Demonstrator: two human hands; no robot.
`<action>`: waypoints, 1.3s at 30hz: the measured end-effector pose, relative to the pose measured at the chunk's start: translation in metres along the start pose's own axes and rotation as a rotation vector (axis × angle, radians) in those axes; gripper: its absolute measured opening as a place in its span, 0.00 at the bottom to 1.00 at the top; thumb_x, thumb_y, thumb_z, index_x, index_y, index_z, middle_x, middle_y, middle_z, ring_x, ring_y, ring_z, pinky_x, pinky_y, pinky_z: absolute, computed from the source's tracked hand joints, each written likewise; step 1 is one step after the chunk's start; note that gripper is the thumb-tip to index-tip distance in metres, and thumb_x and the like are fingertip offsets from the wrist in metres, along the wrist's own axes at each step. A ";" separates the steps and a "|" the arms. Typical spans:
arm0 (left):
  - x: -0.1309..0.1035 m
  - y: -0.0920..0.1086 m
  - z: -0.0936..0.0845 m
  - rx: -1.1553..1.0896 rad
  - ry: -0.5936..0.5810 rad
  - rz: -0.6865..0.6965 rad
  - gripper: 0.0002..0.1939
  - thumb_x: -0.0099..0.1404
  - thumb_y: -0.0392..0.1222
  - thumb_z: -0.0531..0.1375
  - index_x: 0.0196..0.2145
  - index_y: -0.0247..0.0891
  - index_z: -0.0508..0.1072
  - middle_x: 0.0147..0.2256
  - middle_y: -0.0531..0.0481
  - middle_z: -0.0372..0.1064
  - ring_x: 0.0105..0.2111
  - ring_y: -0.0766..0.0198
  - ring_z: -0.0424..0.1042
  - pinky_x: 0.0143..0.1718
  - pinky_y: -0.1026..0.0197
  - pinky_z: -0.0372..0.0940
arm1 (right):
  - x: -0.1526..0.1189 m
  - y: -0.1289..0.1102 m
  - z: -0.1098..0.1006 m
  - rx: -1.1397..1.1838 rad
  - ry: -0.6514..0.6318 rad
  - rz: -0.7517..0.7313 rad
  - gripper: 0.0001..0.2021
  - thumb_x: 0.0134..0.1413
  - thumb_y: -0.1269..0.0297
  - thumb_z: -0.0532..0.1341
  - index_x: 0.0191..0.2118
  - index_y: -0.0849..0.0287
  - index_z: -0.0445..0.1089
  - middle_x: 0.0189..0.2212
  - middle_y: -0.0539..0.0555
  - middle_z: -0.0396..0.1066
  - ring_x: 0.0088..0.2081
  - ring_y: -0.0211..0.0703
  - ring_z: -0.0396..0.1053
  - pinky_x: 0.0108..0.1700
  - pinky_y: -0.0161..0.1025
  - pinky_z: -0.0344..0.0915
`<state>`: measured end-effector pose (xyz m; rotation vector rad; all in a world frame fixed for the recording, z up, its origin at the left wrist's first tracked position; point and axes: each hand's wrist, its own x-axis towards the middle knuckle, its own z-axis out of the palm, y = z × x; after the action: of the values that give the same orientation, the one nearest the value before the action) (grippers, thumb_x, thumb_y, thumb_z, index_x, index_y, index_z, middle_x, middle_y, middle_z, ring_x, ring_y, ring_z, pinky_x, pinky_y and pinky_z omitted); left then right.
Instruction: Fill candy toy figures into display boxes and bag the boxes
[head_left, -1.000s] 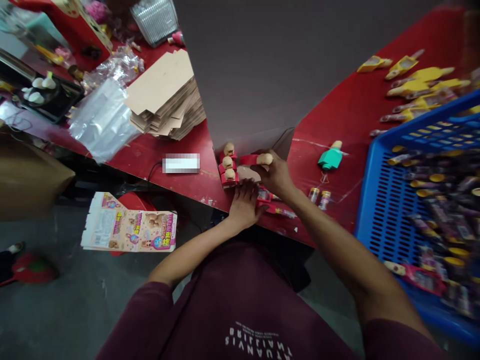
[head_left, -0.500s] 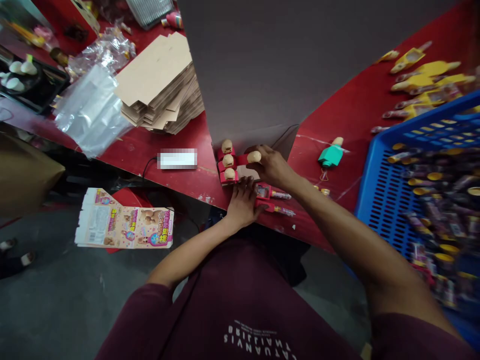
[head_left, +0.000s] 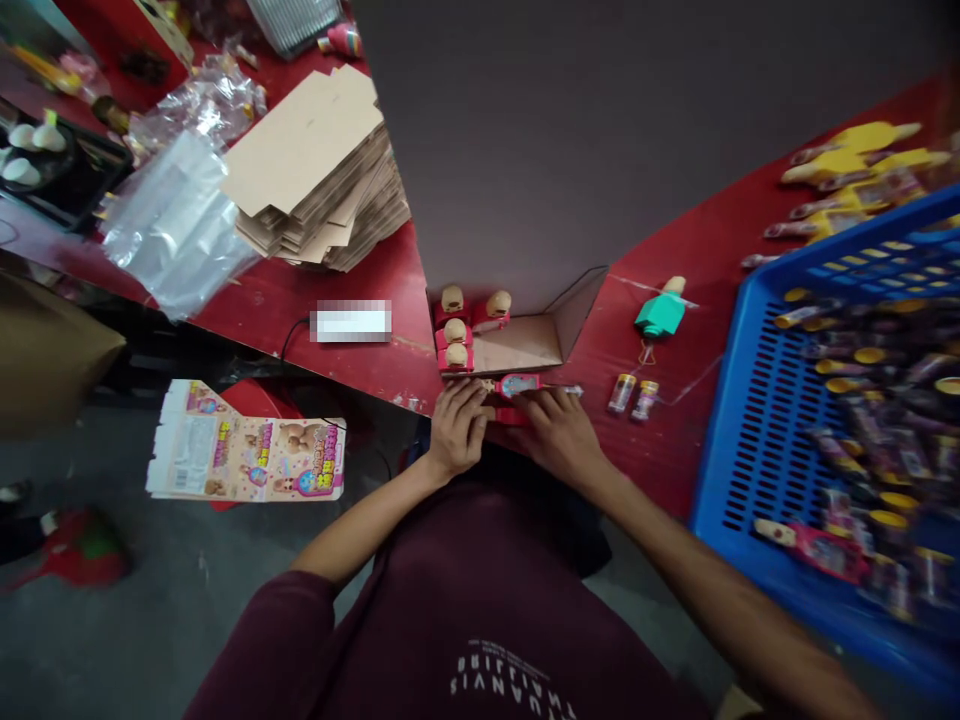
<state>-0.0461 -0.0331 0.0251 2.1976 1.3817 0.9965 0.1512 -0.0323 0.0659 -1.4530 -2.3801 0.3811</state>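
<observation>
1. The right hand (head_left: 559, 432) covers part of the lower toy (head_left: 508, 414), so its right end is hidden; the left hand's fingertips reach the head ends of both toys, where contact is hard to make out.
2. Both hands are bent, palms down, fingers close together; whether either one pinches a toy, I cannot tell.
3. The upper toy (head_left: 519, 384) lies between the hands, just beyond the lower one, on the red table (head_left: 652, 465). The left hand (head_left: 456, 425) is at its left.
4. The upper toy has a pinkish-red body with a pale blue front, a small tan head and a clear tube; the print is too small to read. The lower toy shows a plain red side and a tan head.
5. Both long axes run sideways from hand to hand, heads toward the left hand; the upper toy's tube pokes out past the right fingers.
6. Beyond the left hand, four boxed toys (head_left: 455, 333) stand heads up in an open carton (head_left: 525, 345), their lower parts mostly hidden.
7. Right of the right hand, a blue basket (head_left: 731, 470) is cut off by the picture's edge.
</observation>
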 end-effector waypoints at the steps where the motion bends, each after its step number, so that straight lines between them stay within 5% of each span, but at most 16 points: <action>1: -0.003 -0.001 -0.003 0.003 0.028 -0.019 0.20 0.71 0.42 0.46 0.54 0.35 0.67 0.53 0.37 0.70 0.59 0.55 0.65 0.59 0.43 0.60 | -0.011 0.000 0.002 -0.071 -0.058 -0.016 0.15 0.59 0.69 0.56 0.51 0.62 0.70 0.41 0.64 0.71 0.42 0.57 0.66 0.41 0.51 0.65; 4: -0.006 -0.001 -0.008 0.031 0.066 -0.071 0.20 0.72 0.42 0.44 0.54 0.35 0.67 0.52 0.36 0.70 0.56 0.57 0.67 0.57 0.45 0.63 | -0.028 0.001 -0.004 -0.092 -0.079 -0.001 0.15 0.58 0.74 0.55 0.50 0.61 0.69 0.36 0.62 0.70 0.39 0.54 0.66 0.39 0.49 0.65; 7: -0.001 0.001 -0.006 0.061 0.037 -0.048 0.20 0.71 0.41 0.44 0.55 0.35 0.66 0.53 0.36 0.70 0.57 0.57 0.66 0.58 0.44 0.62 | -0.026 0.004 -0.031 0.146 0.098 0.154 0.12 0.59 0.64 0.58 0.49 0.60 0.65 0.36 0.60 0.69 0.36 0.51 0.67 0.37 0.46 0.67; 11: 0.013 0.008 0.010 0.120 -0.200 0.094 0.22 0.69 0.42 0.49 0.58 0.31 0.65 0.58 0.34 0.65 0.63 0.50 0.57 0.63 0.40 0.54 | 0.004 0.009 -0.056 0.303 0.348 0.331 0.11 0.57 0.59 0.61 0.44 0.56 0.66 0.39 0.59 0.70 0.38 0.51 0.70 0.38 0.46 0.68; 17: 0.023 0.014 0.032 0.247 -0.397 0.037 0.27 0.68 0.48 0.53 0.60 0.29 0.63 0.63 0.34 0.56 0.67 0.43 0.48 0.66 0.34 0.43 | 0.058 0.012 -0.028 0.377 0.272 0.129 0.09 0.61 0.63 0.56 0.45 0.56 0.68 0.41 0.59 0.73 0.43 0.52 0.71 0.45 0.49 0.68; 21: 0.020 0.012 0.033 0.263 -0.400 0.041 0.27 0.69 0.48 0.53 0.59 0.26 0.64 0.61 0.33 0.60 0.67 0.44 0.48 0.67 0.36 0.43 | 0.068 0.019 -0.022 0.354 0.175 -0.051 0.12 0.61 0.67 0.53 0.50 0.58 0.66 0.45 0.61 0.72 0.47 0.52 0.70 0.47 0.48 0.67; 27: 0.018 0.011 0.036 0.300 -0.333 0.074 0.29 0.69 0.54 0.52 0.58 0.28 0.66 0.62 0.34 0.59 0.66 0.44 0.50 0.66 0.36 0.45 | 0.092 0.026 -0.020 0.259 0.049 -0.041 0.05 0.59 0.65 0.57 0.40 0.59 0.67 0.34 0.58 0.71 0.36 0.50 0.69 0.39 0.44 0.67; 33: 0.016 0.007 0.040 0.269 -0.343 0.082 0.28 0.65 0.50 0.57 0.57 0.29 0.67 0.59 0.32 0.62 0.66 0.42 0.50 0.66 0.33 0.44 | 0.098 0.012 0.004 0.142 0.337 0.097 0.11 0.62 0.60 0.56 0.47 0.58 0.65 0.41 0.62 0.68 0.42 0.54 0.67 0.42 0.49 0.67; 39: 0.013 0.000 0.037 0.151 -0.238 0.103 0.26 0.67 0.48 0.55 0.58 0.28 0.65 0.60 0.31 0.60 0.66 0.42 0.50 0.65 0.33 0.47 | 0.078 0.013 -0.002 0.246 0.375 0.118 0.13 0.65 0.60 0.54 0.51 0.58 0.64 0.39 0.58 0.69 0.36 0.47 0.70 0.38 0.44 0.69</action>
<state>-0.0153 -0.0195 0.0043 2.4275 1.2827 0.6543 0.1296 0.0434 0.0732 -1.4113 -1.8896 0.3768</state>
